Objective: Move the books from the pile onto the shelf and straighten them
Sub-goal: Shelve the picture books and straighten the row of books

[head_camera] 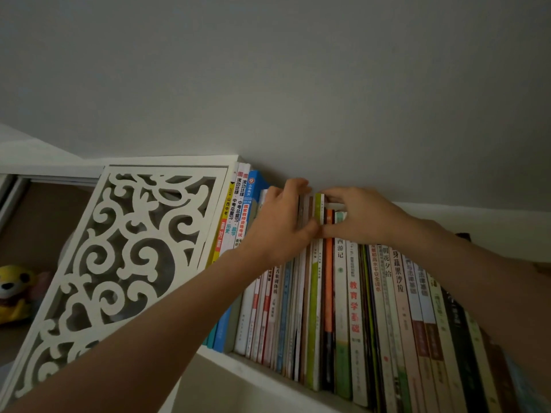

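Two bare forearms reach up from the near edge to a row of books (351, 293) standing spine-out on the white shelf (238, 365). The left hand (280, 228) has its fingers (295, 186) curled over the tops of the thin middle books, thumb against their spines. The right hand (360, 216) pinches the top of a green-spined book (314, 281) just beside it; a white fretwork panel (125, 248) closes the shelf's left end.

head view — close, tilted, facing shelved books (343, 293).
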Demonstrator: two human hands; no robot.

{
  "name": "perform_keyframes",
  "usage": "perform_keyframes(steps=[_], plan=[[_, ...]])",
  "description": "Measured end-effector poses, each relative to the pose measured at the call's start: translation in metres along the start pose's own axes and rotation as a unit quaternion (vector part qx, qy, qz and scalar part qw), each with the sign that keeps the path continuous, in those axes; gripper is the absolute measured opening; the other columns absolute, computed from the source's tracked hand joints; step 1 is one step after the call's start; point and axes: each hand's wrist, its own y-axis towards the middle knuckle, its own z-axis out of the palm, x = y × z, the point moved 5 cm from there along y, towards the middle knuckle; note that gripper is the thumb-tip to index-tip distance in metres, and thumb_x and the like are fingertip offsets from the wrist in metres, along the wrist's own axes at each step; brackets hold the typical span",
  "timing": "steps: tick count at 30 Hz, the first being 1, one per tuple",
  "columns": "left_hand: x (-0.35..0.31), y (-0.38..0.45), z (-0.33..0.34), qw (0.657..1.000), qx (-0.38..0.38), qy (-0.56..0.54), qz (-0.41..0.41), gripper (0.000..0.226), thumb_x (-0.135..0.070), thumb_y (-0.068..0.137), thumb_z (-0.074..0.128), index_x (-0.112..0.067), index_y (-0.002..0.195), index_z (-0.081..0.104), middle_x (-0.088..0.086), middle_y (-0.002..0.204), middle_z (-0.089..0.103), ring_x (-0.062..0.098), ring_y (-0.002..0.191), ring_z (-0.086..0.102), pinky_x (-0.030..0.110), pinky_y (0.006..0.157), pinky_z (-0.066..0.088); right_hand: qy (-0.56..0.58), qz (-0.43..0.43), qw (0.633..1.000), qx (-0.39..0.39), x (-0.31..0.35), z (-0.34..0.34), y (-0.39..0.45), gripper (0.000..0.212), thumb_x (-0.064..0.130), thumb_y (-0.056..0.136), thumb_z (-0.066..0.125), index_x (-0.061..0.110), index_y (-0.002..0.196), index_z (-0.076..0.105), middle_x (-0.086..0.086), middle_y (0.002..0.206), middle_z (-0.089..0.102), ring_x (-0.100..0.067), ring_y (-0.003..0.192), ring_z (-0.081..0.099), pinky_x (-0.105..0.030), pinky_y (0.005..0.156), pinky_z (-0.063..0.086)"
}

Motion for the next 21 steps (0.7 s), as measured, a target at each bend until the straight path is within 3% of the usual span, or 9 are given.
perform_keyframes(steps=[5,8,12,18,21], plan=[[0.03,-0.021,-0.01,0.997,-0.071,0.0,-0.035,0.052,-0.028,0.088,0.06,-0.033,0.133,0.034,-0.009,0.122,0.046,0.012,0.113,0.051,0.038,0.094,0.051,0.0,0.0,1.0,0.005,-0.003,0.002,0.002,0.069,0.059,0.065,0.077,0.032,0.125,0.056,0.01,0.123,0.064,-0.009,0.115,0.059,-0.039,0.097,0.05],[0.038,-0.031,-0.01,0.997,-0.051,0.034,-0.04,0.05,-0.03,0.09,0.059,-0.035,0.132,0.033,-0.007,0.12,0.049,0.01,0.102,0.053,0.037,0.089,0.054,-0.005,-0.003,1.0,0.01,-0.002,0.003,0.002,0.067,0.057,0.067,0.077,0.031,0.125,0.054,0.01,0.124,0.064,-0.009,0.116,0.059,-0.036,0.096,0.05],[0.033,-0.028,-0.012,0.997,-0.06,0.047,-0.019,0.047,-0.028,0.092,0.056,-0.033,0.133,0.034,-0.01,0.117,0.045,0.009,0.111,0.047,0.031,0.091,0.047,-0.012,-0.011,1.0,0.006,-0.002,0.002,0.002,0.067,0.057,0.068,0.076,0.029,0.125,0.055,0.009,0.124,0.064,-0.01,0.116,0.059,-0.036,0.096,0.049],[0.021,-0.021,-0.004,0.987,-0.03,0.154,0.012,0.053,-0.032,0.092,0.053,-0.025,0.139,0.029,0.0,0.126,0.049,0.013,0.114,0.045,0.03,0.088,0.046,-0.024,0.002,1.0,0.01,-0.008,0.006,0.005,0.077,0.067,0.062,0.073,0.031,0.127,0.052,0.008,0.124,0.063,-0.013,0.114,0.06,-0.041,0.094,0.051],[0.021,-0.013,-0.003,0.987,0.009,0.158,0.007,0.056,-0.038,0.092,0.051,-0.022,0.14,0.027,0.002,0.127,0.049,0.014,0.114,0.045,0.031,0.088,0.043,-0.043,0.004,0.999,0.014,-0.008,0.007,0.005,0.087,0.073,0.06,0.069,0.038,0.135,0.042,0.009,0.131,0.059,-0.016,0.118,0.058,-0.044,0.094,0.05]])
